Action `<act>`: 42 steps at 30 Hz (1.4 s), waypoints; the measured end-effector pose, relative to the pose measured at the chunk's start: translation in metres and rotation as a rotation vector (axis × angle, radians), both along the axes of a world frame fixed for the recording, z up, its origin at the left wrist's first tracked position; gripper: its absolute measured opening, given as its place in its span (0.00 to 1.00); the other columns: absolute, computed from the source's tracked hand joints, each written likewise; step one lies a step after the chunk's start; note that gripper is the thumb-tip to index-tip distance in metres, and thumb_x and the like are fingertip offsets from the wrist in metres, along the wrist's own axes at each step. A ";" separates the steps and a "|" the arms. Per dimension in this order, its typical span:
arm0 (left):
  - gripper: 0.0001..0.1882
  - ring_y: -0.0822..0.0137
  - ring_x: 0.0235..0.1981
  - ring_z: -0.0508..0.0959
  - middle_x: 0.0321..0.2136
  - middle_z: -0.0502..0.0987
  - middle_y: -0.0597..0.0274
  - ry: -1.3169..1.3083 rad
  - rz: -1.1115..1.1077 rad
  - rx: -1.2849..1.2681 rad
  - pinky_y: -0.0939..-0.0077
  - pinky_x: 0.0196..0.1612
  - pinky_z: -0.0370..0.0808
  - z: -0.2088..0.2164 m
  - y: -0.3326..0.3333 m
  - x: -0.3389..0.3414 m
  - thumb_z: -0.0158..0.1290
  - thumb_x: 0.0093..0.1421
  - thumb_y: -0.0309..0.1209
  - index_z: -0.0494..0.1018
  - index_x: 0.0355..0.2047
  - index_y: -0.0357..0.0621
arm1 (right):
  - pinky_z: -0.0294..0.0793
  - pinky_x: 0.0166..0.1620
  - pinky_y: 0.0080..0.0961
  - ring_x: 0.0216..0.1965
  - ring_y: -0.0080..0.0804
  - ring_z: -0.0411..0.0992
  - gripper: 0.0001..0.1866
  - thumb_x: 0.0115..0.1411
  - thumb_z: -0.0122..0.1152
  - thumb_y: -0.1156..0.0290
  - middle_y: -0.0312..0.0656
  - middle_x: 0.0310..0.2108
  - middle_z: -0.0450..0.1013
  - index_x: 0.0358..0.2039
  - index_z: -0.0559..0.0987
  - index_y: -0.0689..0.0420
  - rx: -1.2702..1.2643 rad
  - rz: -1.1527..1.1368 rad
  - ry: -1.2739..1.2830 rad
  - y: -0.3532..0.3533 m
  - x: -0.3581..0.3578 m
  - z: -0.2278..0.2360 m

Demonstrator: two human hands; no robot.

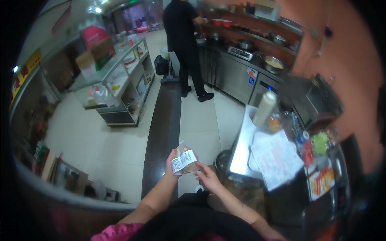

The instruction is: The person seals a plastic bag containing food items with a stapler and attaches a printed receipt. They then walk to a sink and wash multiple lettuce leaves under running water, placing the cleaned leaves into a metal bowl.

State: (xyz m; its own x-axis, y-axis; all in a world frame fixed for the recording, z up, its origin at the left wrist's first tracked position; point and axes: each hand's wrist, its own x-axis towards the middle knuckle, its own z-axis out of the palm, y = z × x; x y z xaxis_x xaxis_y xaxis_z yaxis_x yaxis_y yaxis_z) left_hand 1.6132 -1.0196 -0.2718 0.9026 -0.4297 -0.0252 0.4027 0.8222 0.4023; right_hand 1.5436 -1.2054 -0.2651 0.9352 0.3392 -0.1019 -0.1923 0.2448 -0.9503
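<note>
A small clear plastic bag of tan food (187, 169) with a white printed label (183, 161) is held up in front of my body. Its top is gathered to a point, and exactly what food is inside I cannot make out. My left hand (170, 164) is closed around the bag's left side, thumb up along the edge. From the right, the bent fingers of my right hand (208, 176) grip its lower right edge. The label is turned up toward me.
A metal worktop (240, 157) with paper sheets (277, 160) and a white squeeze bottle (265, 107) stands at right. Ahead, a person in black (183, 40) faces a steel counter (233, 78). A glass display counter (120, 76) is at left; a dark floor strip (163, 120) runs forward.
</note>
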 end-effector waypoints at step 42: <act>0.36 0.59 0.55 0.70 0.59 0.63 0.56 -0.049 0.511 0.349 0.62 0.53 0.71 0.198 0.704 0.812 0.33 0.65 0.60 0.49 0.67 0.53 | 0.68 0.29 0.14 0.26 0.15 0.70 0.04 0.56 0.61 0.73 0.32 0.24 0.75 0.29 0.81 0.59 -0.138 0.667 -0.826 0.752 1.054 0.398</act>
State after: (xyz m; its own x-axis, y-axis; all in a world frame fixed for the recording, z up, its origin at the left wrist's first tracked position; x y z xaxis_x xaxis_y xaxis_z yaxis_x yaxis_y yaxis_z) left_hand 2.4255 -0.3154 -0.0736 0.9957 0.0837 -0.0397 -0.0332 0.7227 0.6903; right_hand 2.5975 -0.4530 0.1332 0.3621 0.8412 0.4016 0.4684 0.2082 -0.8586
